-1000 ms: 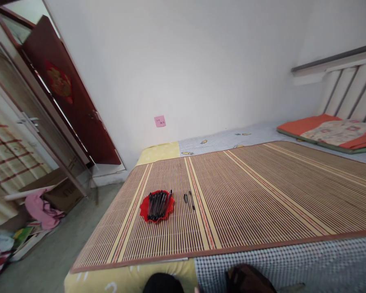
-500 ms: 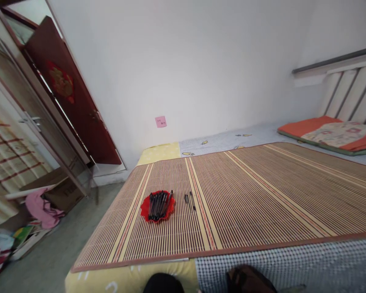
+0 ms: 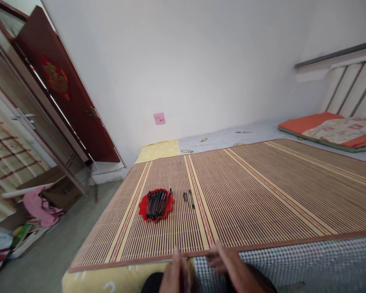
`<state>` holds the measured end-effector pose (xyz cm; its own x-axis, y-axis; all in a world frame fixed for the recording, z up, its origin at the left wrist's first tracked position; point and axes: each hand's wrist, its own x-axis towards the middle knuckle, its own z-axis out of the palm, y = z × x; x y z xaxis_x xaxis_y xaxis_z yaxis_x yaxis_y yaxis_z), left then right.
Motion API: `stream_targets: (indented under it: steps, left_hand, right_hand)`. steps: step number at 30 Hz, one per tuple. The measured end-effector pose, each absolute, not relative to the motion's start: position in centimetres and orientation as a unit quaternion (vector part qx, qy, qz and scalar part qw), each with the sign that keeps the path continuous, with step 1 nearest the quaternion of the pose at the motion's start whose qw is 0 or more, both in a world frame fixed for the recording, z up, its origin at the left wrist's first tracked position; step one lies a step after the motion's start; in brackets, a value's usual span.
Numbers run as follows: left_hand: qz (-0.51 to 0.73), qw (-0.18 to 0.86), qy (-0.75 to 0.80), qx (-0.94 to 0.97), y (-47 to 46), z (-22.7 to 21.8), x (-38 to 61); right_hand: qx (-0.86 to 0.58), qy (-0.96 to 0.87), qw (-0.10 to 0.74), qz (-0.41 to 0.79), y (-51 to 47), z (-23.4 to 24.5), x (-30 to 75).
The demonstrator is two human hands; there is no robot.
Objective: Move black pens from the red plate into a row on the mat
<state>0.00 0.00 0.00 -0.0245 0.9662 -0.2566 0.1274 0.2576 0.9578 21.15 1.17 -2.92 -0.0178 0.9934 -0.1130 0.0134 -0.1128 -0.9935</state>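
A red dish (image 3: 143,209) filled with several black pens (image 3: 156,202) sits on the striped bamboo mat (image 3: 246,191) that covers the bed. Two loose dark pens (image 3: 189,198) lie on the mat just right of the dish. My left hand (image 3: 176,274) and my right hand (image 3: 225,262) show at the bottom edge, close together over the near border of the mat. Both are blurred by motion. The right hand's fingers look stretched forward, and nothing is seen in either hand. The dish lies well beyond both hands.
A white wall with a pink note (image 3: 159,118) stands behind the bed. A folded orange blanket (image 3: 332,129) lies by the headboard (image 3: 350,87) at right. At left a dark red door (image 3: 63,93) stands open, with a cardboard box (image 3: 56,191) and pink cloth (image 3: 41,206) on the floor.
Both my hands have come up into view at the bottom edge over the near border of the mat. The camera has shifted slightly; dish and pens have not moved.
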Motion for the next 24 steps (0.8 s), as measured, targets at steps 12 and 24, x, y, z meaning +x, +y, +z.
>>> stream_targets:
  steps: [12,24]
  left_hand:
    - [0.597,0.464,0.450,0.475,4.2,17.5,1.0]
    - [0.447,0.551,0.608,0.356,15.8,1.9,2.7]
  right_hand:
    - [-0.466,-0.504,0.649,0.329,4.5,12.3,29.5]
    - [-0.667,-0.469,0.418,0.401,15.8,0.1,29.1]
